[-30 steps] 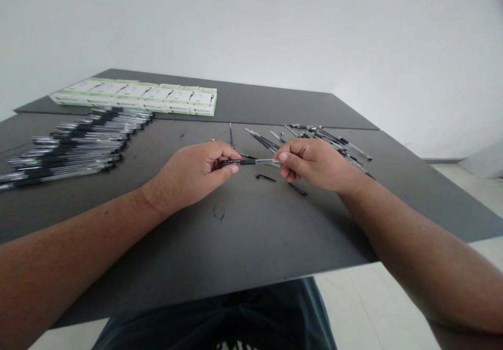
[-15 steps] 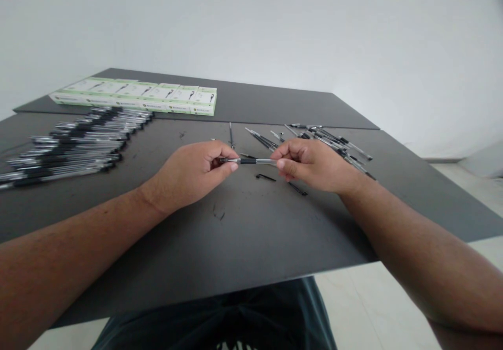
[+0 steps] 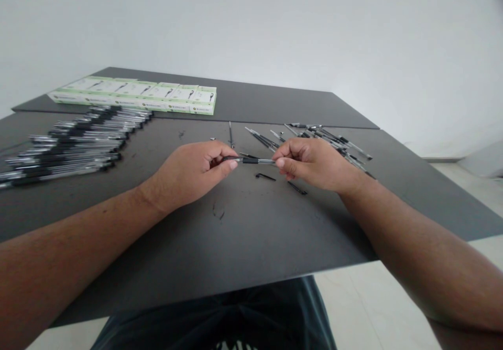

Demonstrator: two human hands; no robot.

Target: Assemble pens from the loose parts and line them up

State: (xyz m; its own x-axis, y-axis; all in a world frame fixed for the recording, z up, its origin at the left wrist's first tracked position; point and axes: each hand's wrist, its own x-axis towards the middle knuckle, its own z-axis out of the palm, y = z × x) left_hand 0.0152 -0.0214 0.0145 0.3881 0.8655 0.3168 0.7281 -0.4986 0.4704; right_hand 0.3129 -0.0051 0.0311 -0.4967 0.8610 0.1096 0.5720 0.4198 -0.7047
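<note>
A clear pen with a black grip point(image 3: 250, 160) lies level between my two hands, just above the table. My left hand point(image 3: 192, 174) pinches its left end between thumb and fingers; a dark piece shows among those fingers. At the pen's other end, my right hand point(image 3: 314, 164) closes thumb and fingertips on the clear barrel. Below the pen, a small black cap point(image 3: 265, 176) with a clip lies on the table. Another black cap point(image 3: 297, 187) rests under my right hand. Pen parts point(image 3: 261, 138) lie behind, partly hidden by my hands.
Many finished-looking pens point(image 3: 78, 143) lie in a slanted row on the left of the grey table point(image 3: 220, 255). White and green boxes point(image 3: 149, 96) stand in a line behind them. Loose pens and barrels point(image 3: 341, 145) are scattered beyond my right hand.
The pen has shifted slightly to the right in my left fingers, and a dark piece now shows at its left end. Both hands stay almost in place.
</note>
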